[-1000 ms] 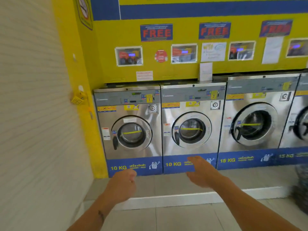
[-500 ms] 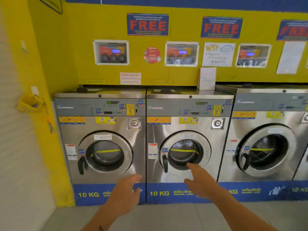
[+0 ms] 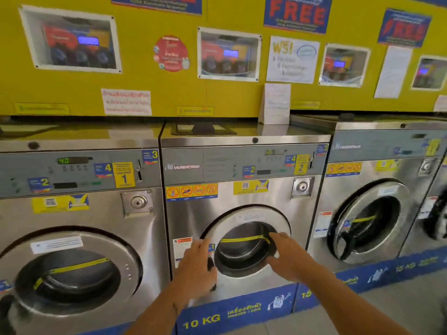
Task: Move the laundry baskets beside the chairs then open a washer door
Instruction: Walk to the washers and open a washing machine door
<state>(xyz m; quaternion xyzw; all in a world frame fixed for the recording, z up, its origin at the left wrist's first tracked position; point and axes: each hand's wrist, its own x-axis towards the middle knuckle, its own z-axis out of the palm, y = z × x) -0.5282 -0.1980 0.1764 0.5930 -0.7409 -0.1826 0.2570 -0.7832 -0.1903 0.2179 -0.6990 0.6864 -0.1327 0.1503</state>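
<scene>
The middle washer, numbered 2, is a steel 10 KG machine, and its round door (image 3: 251, 217) is closed. A yellow strip crosses the door glass (image 3: 242, 252). My left hand (image 3: 196, 267) lies over the door's left edge, fingers stretched out, covering most of the black handle (image 3: 211, 265). My right hand (image 3: 286, 256) is spread against the right side of the door ring, fingertips at the edge of the glass. Neither hand holds anything. No laundry basket or chair is in view.
Washer number 1 (image 3: 70, 279) stands close on the left and a larger 15 KG washer (image 3: 367, 223) on the right, both with closed doors. A yellow wall (image 3: 217, 95) with signs and payment windows rises above. Grey floor tiles (image 3: 399, 305) show at the lower right.
I have moved much closer to the middle washer. Both hands rose from below the doors and now rest on its door, the left at the handle and the right on the ring.
</scene>
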